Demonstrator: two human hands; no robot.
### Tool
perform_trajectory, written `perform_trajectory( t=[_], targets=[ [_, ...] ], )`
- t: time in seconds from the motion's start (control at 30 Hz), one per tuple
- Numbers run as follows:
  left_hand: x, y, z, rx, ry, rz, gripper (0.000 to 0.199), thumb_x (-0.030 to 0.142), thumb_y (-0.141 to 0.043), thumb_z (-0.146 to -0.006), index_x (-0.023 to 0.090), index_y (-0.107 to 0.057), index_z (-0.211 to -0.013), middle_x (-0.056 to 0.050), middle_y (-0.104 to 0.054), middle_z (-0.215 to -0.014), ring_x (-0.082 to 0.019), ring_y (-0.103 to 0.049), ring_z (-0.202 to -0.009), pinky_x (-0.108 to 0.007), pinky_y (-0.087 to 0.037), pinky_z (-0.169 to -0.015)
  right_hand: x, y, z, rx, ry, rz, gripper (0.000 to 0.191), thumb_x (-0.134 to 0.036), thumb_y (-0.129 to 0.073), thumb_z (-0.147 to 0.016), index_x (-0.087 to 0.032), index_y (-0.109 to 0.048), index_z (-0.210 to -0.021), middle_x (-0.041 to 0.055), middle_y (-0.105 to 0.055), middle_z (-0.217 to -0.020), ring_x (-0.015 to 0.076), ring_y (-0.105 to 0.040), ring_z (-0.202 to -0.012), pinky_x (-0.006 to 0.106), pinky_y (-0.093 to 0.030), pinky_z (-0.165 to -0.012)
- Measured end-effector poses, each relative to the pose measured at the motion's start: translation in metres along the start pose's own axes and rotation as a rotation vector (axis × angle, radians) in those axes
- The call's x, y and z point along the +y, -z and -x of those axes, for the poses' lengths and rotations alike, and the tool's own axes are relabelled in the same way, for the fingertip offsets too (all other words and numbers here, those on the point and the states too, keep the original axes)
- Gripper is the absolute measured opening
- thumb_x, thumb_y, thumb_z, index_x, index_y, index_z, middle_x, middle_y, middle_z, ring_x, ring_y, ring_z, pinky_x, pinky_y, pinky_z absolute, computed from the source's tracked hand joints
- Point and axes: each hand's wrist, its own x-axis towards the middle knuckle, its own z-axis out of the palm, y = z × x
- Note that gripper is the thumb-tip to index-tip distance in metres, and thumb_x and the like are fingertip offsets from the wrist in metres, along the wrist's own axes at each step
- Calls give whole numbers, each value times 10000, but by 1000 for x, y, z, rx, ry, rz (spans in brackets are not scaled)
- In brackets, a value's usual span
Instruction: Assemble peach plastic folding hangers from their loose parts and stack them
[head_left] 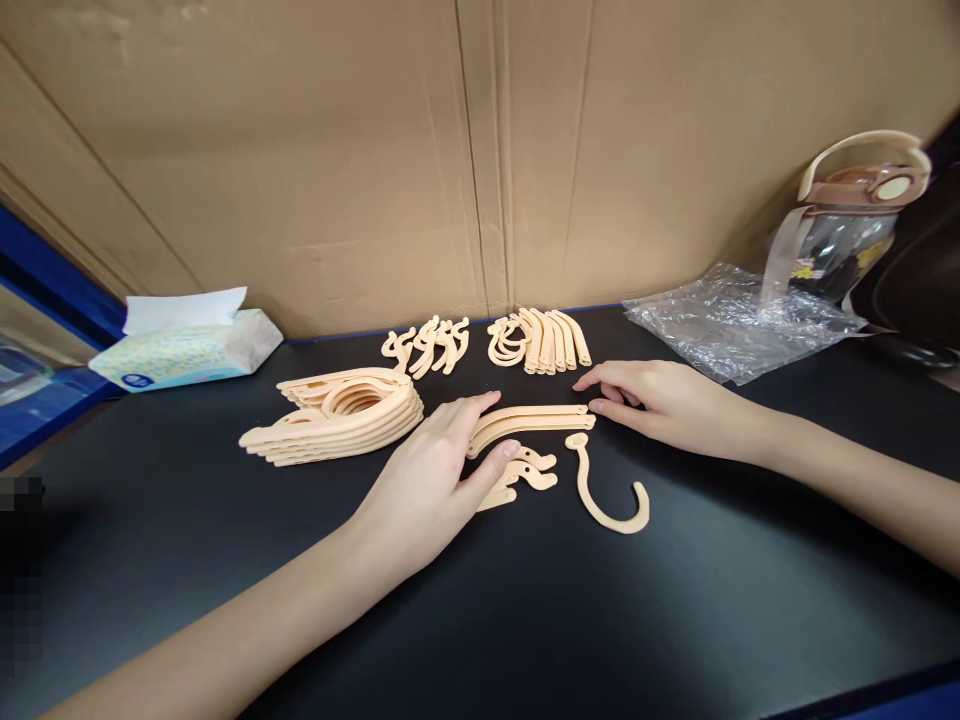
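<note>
My left hand [439, 465] lies low over the table, fingers stretched out and thumb apart. It covers the left end of two curved hanger arms [532, 418] lying side by side; whether it presses on them is hidden. Under its thumb, several small wavy hanger pieces [534, 470] show in part. At the arms' right end is my right hand [652, 398], index finger extended and thumb tip close to or touching the end, with nothing gripped. Just below, a single hanger hook [609, 500] lies flat. All these pieces are cream-coloured plastic.
Left stands a stack of folded hangers [337, 415]. Behind are small wavy pieces [427, 345], hooks [507, 340] and a row of arms [553, 342]. A tissue pack [187, 350], crumpled clear plastic [739, 325] and a water bottle [855, 240] sit near the cardboard wall [337, 150].
</note>
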Motion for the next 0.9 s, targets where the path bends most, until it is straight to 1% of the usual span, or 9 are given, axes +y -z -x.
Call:
perform_trajectory(
  t=[0.1, 0.27, 0.37, 0.47, 0.53, 0.63, 0.7, 0.77, 0.9],
  targets=[
    [0, 1, -1, -25, 58, 56, 525, 531, -374, -947, 218, -436, -1364, -54, -532, -1353, -235, -473, -1253, -416, -361, -1070, -3, 1, 1, -9, 8, 24, 297, -355, -437, -934, -210, -594, -1141, -4, -579, -749, 155, -559, -695, 277, -403, -625],
    [0, 3, -2, 1, 104, 170, 458, 481, -275, -988, 236, -497, -1305, -26, -565, -1313, -207, -489, -1229, -381, -365, -1052, -4, 0, 3, -6, -2, 47, 291, -323, -408, -947, -214, -590, -1146, 11, -635, -861, 167, -597, -765, 290, -440, -663],
    [-1, 3, -2, 18, 110, 226, 433, 463, -269, -993, 240, -529, -1259, -17, -592, -1263, -199, -507, -1195, -366, -372, -1035, -6, 0, 5, 59, 33, 106, 277, -288, -390, -956, -207, -601, -1118, 21, -655, -975, 172, -617, -813, 301, -453, -691],
    [-2, 3, -3, 21, 122, 281, 406, 454, -279, -994, 253, -554, -1216, -5, -612, -1217, -192, -516, -1172, -359, -362, -1041, -11, 3, 8, 205, 136, 210, 270, -231, -376, -962, -170, -612, -1079, 43, -650, -975, 186, -611, -850, 304, -450, -691],
    [-2, 4, -4, 15, 142, 313, 395, 453, -287, -993, 260, -568, -1192, 2, -619, -1193, -191, -519, -1162, -359, -351, -1050, -16, 6, 10, 261, 246, 228, 255, -215, -389, -964, -169, -616, -1071, 46, -640, -959, 182, -595, -875, 291, -448, -695],
    [-2, 4, -6, 25, 163, 375, 389, 451, -291, -992, 260, -594, -1141, 14, -625, -1175, -182, -519, -1161, -337, -337, -1064, -25, 11, 13, 228, 431, 242, 221, -227, -422, -966, -187, -636, -1002, 40, -625, -941, 162, -561, -822, 283, -441, -710],
    [-2, 4, -7, 37, 175, 416, 385, 443, -291, -993, 256, -607, -1109, 23, -625, -1176, -171, -517, -1168, -312, -338, -1064, -30, 13, 16, 204, 527, 335, 218, -206, -433, -960, -179, -647, -927, 44, -623, -922, 166, -535, -780, 299, -428, -695],
    [-2, 4, -8, 42, 180, 440, 380, 433, -294, -993, 250, -612, -1087, 26, -628, -1171, -162, -518, -1167, -293, -344, -1058, -35, 13, 19, 181, 592, 431, 238, -151, -423, -950, -172, -652, -892, 49, -624, -904, 171, -516, -750, 310, -412, -665],
    [-2, 4, -10, 43, 172, 463, 372, 419, -299, -992, 229, -613, -1053, 12, -636, -1146, -160, -530, -1150, -291, -356, -1047, -40, 10, 23, 166, 654, 520, 293, -68, -385, -932, -162, -661, -902, 63, -627, -890, 184, -523, -759, 314, -395, -629]
  ],
)
